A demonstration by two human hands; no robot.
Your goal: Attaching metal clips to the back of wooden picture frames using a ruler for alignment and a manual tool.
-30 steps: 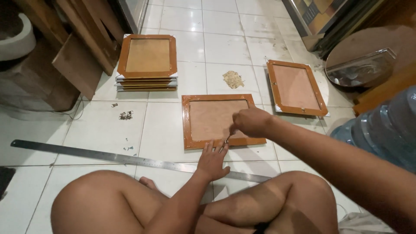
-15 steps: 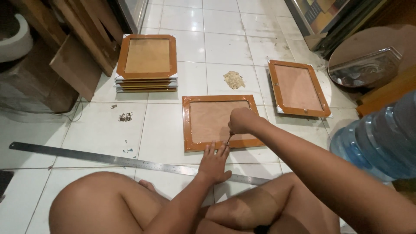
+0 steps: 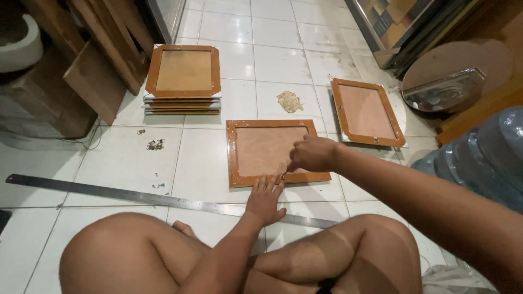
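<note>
Frame: we find the wooden frame (image 3: 275,151) face down on tiles.
Left hand (image 3: 265,199): open, fingers flat, bracing its near edge.
Right hand (image 3: 312,153): pinched shut on a small tool (image 3: 284,175).
Risk: the tool may slip toward the bracing fingers.

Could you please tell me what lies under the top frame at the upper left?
Under the top frame sits a stack of more frames; only their front edges show, brown with white layers between. Their faces are covered, so the count is uncertain. Neither hand touches it.

Centre frame (image 3: 272,152) showing orange-brown border w/ pale tan backing; same on right frame (image 3: 366,111) & frame stack (image 3: 183,76). Floor tiles (image 3: 272,60) looking white w/ grey grout. Ruler (image 3: 136,197) gleaming silver. Water jug (image 3: 479,158) glowing translucent blue.
</note>
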